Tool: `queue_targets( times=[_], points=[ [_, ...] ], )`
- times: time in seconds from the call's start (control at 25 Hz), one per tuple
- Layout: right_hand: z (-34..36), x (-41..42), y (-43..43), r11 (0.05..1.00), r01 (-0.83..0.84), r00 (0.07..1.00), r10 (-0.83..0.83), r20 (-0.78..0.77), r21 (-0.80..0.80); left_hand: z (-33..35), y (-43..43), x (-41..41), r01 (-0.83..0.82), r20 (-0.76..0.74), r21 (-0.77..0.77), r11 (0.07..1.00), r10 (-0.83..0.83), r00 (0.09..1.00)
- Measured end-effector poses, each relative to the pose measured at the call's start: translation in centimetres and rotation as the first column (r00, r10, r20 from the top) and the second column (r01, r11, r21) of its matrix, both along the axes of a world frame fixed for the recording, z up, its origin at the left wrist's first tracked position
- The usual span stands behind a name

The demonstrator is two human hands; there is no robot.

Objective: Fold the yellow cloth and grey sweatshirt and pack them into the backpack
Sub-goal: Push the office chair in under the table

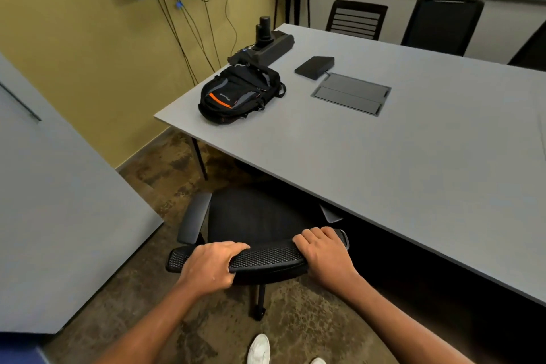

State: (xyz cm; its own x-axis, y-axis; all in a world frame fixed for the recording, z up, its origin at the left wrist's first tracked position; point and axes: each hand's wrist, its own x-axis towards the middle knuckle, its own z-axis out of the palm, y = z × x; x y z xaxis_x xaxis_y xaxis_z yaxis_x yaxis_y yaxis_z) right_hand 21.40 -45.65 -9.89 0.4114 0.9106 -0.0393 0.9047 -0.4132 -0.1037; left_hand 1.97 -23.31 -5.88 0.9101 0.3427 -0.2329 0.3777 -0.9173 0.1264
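Observation:
A black backpack [240, 94] with an orange stripe lies on its back near the left corner of the grey table [384, 156]. In front of me stands a black office chair [257, 216], tucked partly under the table. My left hand [211, 266] grips the top edge of the chair's mesh backrest on its left side. My right hand [323, 251] grips the same edge on its right side. No yellow cloth or grey sweatshirt is in view.
A black box [314, 67] and a flush cable hatch [351, 94] sit on the table beyond the backpack, with a black device [266, 41] at the far corner. Another grey table [53, 216] stands to my left. Chairs line the far side.

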Motion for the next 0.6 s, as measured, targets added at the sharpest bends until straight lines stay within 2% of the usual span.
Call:
queue_targets(
  times=[0.32, 0.6],
  points=[
    [1.0, 0.5, 1.4, 0.969, 0.238, 0.971, -0.238, 0.002, -0.062, 0.3, 5.9, 8.0, 0.221, -0.062, 0.028, 0.975, -0.219, 0.974],
    [1.1, 4.0, 2.5, 0.922, 0.374, 0.927, -0.370, 0.053, -0.102, 1.0, 8.5, 14.8, 0.368, -0.089, 0.024, 0.930, -0.364, 0.927]
  ],
)
